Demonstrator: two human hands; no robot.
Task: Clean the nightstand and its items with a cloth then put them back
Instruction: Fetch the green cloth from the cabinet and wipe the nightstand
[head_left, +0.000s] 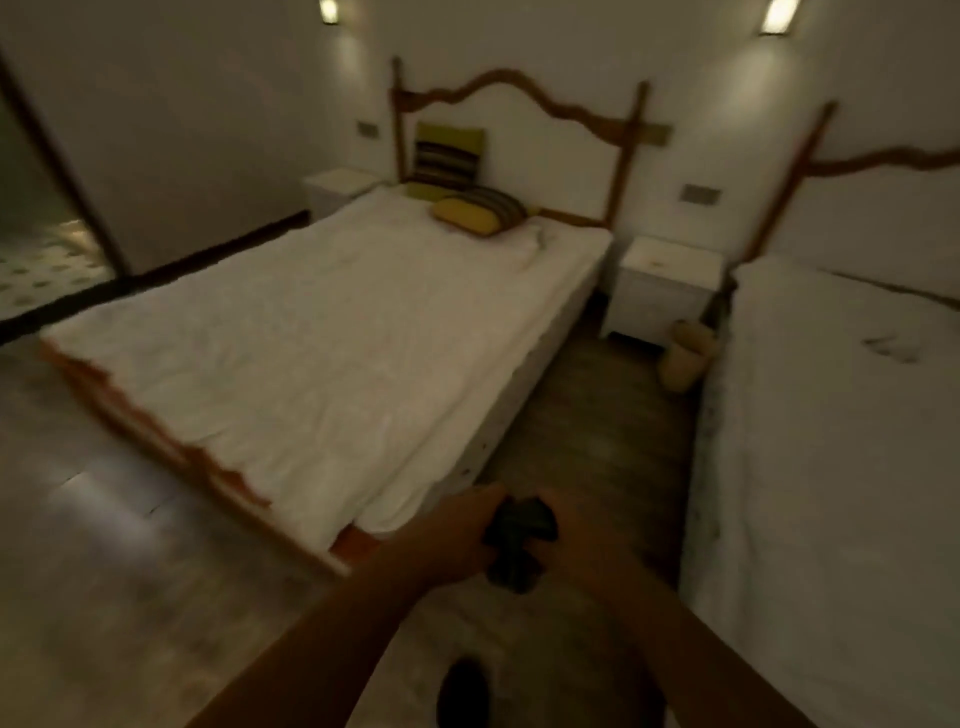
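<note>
A dark crumpled cloth (517, 540) hangs between both hands low in the middle of the view. My left hand (462, 530) grips its left side and my right hand (576, 525) grips its right side. Far ahead, a white nightstand (662, 291) stands between the two beds against the wall; small marks or items on its top are too blurred to name. A second white nightstand (340, 189) sits at the far left of the middle bed.
A bed with a white sheet (322, 338) and striped pillows (480, 208) fills the centre. Another white bed (841, 441) runs along the right. A narrow wooden floor aisle (597, 415) lies between them, with a small beige bin (685, 358) near the nightstand.
</note>
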